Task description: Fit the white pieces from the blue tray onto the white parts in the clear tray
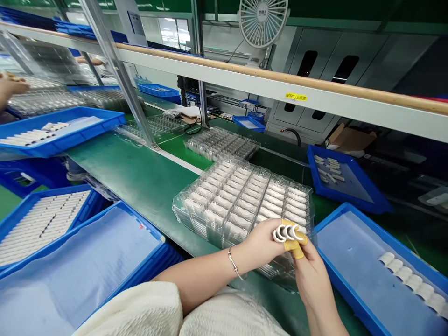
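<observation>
Several white curved shell pieces, nested in a short row with their C-shaped ends toward me, sit between my two hands. My left hand, with a bracelet at its wrist, closes on the row from the left. From the right, my right hand grips the same pieces, its fingers meeting the left ones. Yellow covers wrap some fingertips. Just beyond and beneath the hands is a stack of clear plastic trays, the top one filled with rows of white pieces.
At right, a blue tray holds a line of white pieces. Lined blue trays stand at lower left. Behind are empty clear trays, a metal shelf post and a crossing shelf beam. Another person's hand shows far left.
</observation>
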`<state>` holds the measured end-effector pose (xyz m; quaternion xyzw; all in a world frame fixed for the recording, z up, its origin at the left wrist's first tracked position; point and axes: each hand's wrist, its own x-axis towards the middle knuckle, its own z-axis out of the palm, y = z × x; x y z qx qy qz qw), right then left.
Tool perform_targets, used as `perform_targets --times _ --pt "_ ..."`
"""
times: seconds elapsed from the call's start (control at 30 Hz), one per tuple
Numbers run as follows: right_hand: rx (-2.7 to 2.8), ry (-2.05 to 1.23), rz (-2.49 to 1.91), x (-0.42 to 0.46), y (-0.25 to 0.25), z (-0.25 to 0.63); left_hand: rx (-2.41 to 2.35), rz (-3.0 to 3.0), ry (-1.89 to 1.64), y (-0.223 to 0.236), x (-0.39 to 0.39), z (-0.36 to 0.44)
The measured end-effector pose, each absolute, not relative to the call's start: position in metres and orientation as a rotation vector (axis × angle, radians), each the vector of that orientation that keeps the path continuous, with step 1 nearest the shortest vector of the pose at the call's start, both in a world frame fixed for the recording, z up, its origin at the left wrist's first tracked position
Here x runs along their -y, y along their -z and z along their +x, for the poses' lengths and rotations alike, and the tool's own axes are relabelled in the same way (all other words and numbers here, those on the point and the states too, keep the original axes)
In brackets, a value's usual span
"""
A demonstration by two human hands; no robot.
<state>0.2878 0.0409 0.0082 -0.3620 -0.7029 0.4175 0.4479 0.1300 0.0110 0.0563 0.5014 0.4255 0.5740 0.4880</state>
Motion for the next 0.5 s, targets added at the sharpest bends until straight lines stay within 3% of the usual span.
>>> perform_targets --times 0.13,0.5 --pt "1.587 -1.239 -0.983 -0.038 -0.010 0.286 -1.147 1.441 -1.353 -0.059 -0.009 0.125" --pt "1.521 -1.143 -1.055 -0.037 -0.040 0.302 -1.424 1.953 -1.137 -0.058 -0.009 0.110"
